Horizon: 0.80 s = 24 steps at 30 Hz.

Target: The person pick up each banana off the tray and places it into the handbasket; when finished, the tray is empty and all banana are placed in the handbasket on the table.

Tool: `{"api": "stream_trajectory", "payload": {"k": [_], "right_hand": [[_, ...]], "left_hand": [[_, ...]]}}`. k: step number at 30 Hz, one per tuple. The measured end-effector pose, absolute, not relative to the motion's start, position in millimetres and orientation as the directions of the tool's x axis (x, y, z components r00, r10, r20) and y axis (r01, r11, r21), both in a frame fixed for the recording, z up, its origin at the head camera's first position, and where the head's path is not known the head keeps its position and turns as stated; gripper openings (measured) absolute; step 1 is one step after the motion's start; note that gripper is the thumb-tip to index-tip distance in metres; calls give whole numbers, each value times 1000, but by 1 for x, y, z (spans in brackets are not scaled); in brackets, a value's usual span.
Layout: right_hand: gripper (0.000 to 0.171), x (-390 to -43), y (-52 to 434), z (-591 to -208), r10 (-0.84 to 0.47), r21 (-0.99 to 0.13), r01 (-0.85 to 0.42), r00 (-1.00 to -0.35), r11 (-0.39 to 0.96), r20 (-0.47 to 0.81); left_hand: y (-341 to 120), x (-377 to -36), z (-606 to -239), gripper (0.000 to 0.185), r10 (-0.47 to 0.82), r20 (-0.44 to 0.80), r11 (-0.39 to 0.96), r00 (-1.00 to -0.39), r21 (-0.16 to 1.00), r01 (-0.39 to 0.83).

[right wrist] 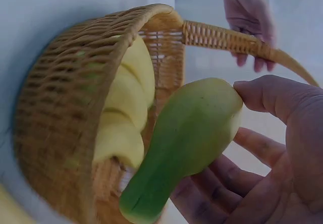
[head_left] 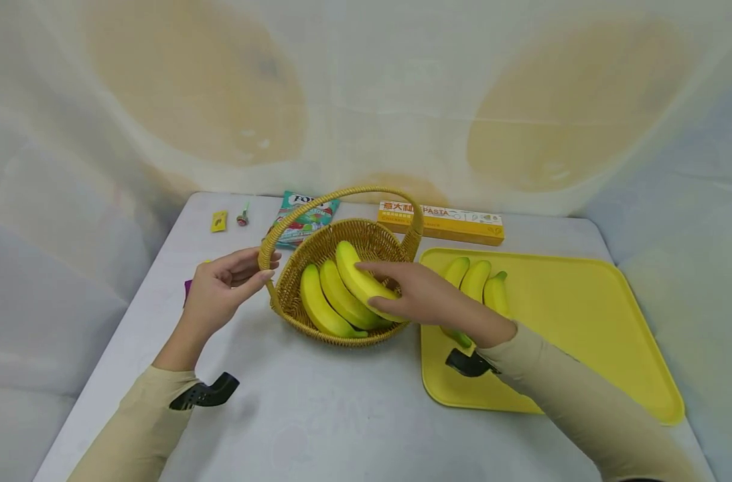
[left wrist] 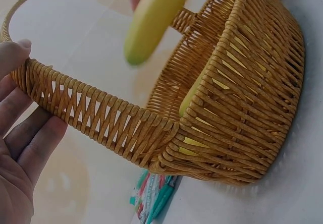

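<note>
My right hand (head_left: 410, 291) pinches a yellow banana (head_left: 361, 278) between thumb and fingers, above the wicker basket (head_left: 290, 284). In the right wrist view, the green end of this held banana (right wrist: 186, 133) points down and left. Other bananas (right wrist: 123, 93) lie inside the basket. My left hand (head_left: 224, 288) holds the left side of the basket's arched handle (head_left: 269, 251), thumb on one side and fingers on the other, as the left wrist view shows at the handle's woven band (left wrist: 91, 108).
Right of the basket, a yellow tray (head_left: 564, 335) carries several bananas (head_left: 475, 281). Behind stand a pasta box (head_left: 444, 224) and a teal snack bag (head_left: 311, 217). A small yellow packet (head_left: 219, 221) and a lollipop (head_left: 243, 215) lie back left; a purple item (head_left: 187, 289) is partly hidden.
</note>
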State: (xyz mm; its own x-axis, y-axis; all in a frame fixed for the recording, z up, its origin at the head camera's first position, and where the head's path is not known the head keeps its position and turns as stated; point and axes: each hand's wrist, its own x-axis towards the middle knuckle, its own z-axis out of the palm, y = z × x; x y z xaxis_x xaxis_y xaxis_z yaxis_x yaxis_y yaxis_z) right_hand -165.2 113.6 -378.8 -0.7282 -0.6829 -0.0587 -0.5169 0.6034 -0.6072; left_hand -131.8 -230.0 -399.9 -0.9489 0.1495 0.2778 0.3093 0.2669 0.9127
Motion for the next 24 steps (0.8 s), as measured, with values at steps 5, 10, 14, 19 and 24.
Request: {"api": "stream_trajectory", "payload": {"k": [5,10,14,19,24], "right_hand": [[58,-177,73,-394,-707,-590,-509,-690,626,-155],[57,-174,41,-410,-724,-570,-525,-662,632,-194],[58,-170,26,-419,-724,-570,-530,-665,628,-180],[62,-167,29,-422,-694,-584,-494,-699,644,-173],[55,-157,59,-414,-666,-648,-455,-738,611,-110]], "left_hand": [[-230,-131,-399,35,149,279,268,-948,912,311],[-230,-132,-399,36,155,287,269,-945,909,320],[-230,-132,-399,36,153,281,276,-947,908,314],[-230,-132,-399,36,143,273,284,-951,909,304],[-230,-131,-399,37,143,270,285,-952,910,301]]}}
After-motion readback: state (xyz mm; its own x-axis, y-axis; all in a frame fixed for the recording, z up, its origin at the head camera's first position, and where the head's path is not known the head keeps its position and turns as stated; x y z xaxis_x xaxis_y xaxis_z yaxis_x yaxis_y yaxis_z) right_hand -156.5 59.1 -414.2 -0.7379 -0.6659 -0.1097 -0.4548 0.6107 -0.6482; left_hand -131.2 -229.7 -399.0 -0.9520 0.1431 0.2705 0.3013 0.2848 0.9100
